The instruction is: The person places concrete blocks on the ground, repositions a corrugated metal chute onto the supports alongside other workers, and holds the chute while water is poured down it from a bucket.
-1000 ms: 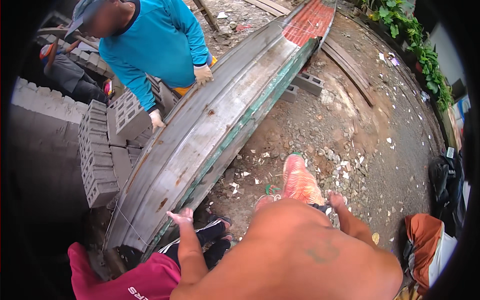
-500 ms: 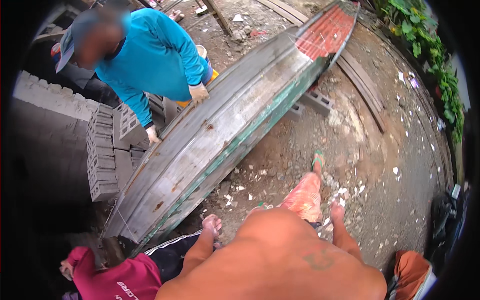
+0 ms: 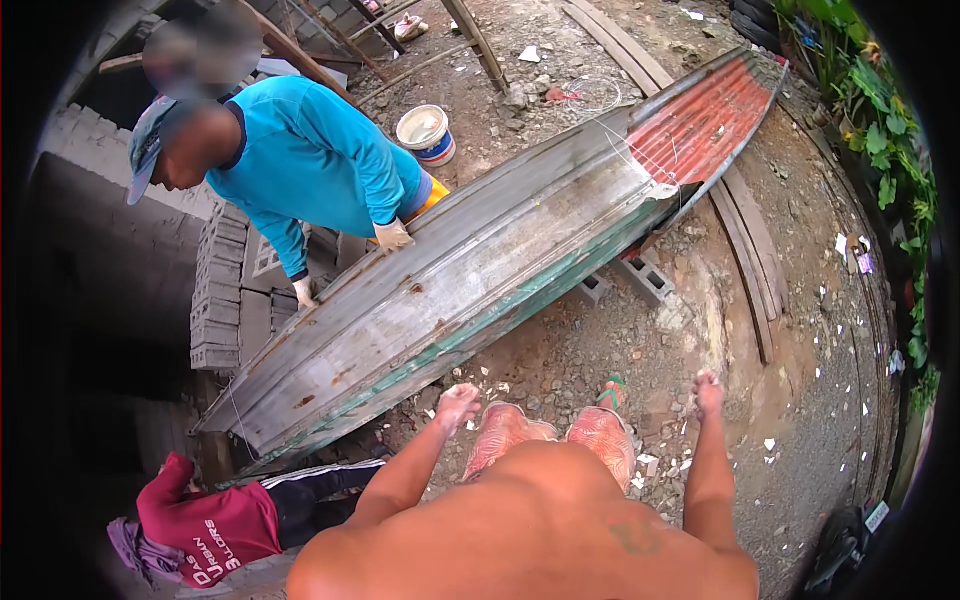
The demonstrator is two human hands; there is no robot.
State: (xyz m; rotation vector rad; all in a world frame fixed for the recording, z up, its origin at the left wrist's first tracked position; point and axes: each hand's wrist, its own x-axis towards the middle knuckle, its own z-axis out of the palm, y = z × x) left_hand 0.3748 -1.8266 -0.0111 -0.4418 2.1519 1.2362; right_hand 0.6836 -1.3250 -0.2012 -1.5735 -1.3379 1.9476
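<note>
My left hand (image 3: 460,403) hangs off the near edge of a long stack of ribbed grey metal sheets (image 3: 440,285), touching nothing. Whitish dust covers its curled fingers. Out to the right, over the gravel, my right hand (image 3: 708,392) is loosely closed too, with nothing visible in it. The stack has green flaking paint along its near side and red corrugated sheets (image 3: 700,120) at the far right end. Across the stack stands a person in a blue top (image 3: 310,140), both gloved hands (image 3: 393,236) on its far edge.
Hollow concrete blocks (image 3: 643,278) sit beneath the stack; others are piled (image 3: 218,290) at the left. Beyond it is a white bucket (image 3: 427,132). A person in a dark red shirt (image 3: 215,515) is low at the left. Wooden planks (image 3: 745,250) and white shards lie on the gravel.
Both my arms have swung forward and my view has shifted. More of the bucket shows. The person in dark red appears farther left; the gloved hands stay on the stack's edge.
</note>
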